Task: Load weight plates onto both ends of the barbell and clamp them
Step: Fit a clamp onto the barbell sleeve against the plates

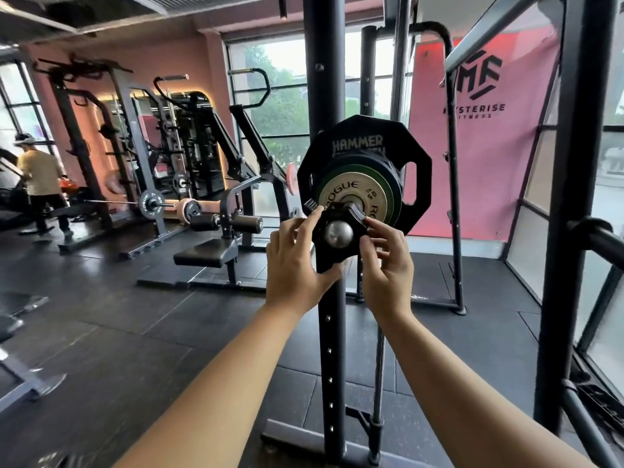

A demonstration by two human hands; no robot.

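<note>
Gripping the black clamp (329, 253) from either side, left hand (295, 265) and right hand (388, 265) hold it square on the barbell tip (338, 233), guessing so it slides straight toward the plates (341, 194) further in.

Person in tan shirt (37, 177) far L, padded bench (206, 253) mid-floor, pink logo banner (479, 146) R.

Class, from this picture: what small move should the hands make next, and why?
Probably slide the clamp up to the Rogue plate: the left hand and right hand hold it at the bar's tip, and its lever looks open.
</note>
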